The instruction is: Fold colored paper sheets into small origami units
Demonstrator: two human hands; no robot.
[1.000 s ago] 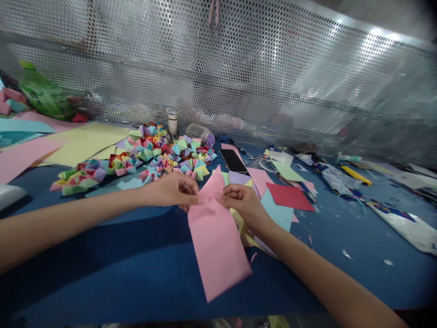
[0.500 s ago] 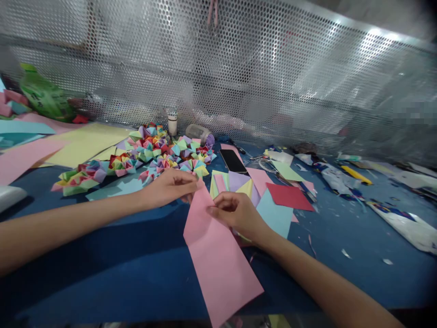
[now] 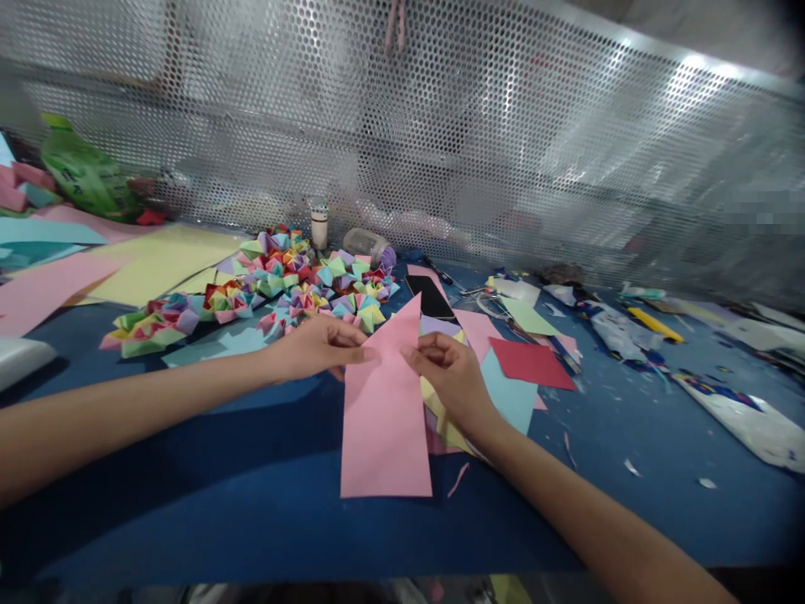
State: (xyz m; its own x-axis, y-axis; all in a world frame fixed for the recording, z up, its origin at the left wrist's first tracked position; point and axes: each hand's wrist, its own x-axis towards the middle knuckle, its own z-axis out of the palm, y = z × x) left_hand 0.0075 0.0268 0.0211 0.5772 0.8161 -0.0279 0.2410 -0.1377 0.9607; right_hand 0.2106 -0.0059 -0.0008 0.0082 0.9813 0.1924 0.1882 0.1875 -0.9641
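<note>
A pink sheet of paper is held up between both hands, its top running to a slanted point at the right. My left hand pinches its left edge, thumb on the near face. On the right edge, my right hand grips the sheet between thumb and bent fingers. Behind my right hand lie folded pastel papers, partly hidden, and a light blue sheet. A red paper piece rests to their right. Left of the pink sheet spreads a cluster of colourful folded paper pieces.
A black phone lies behind the pink sheet. Large yellow paper and a green bottle are at the left. A toppled clear jar lies before the perforated metal screen. A yellow tool and paper scraps lie right.
The pink sheet has turned from a slant to nearly upright, its lower end swinging left and up. My left hand's grip has shifted from the tip down to the left edge.
</note>
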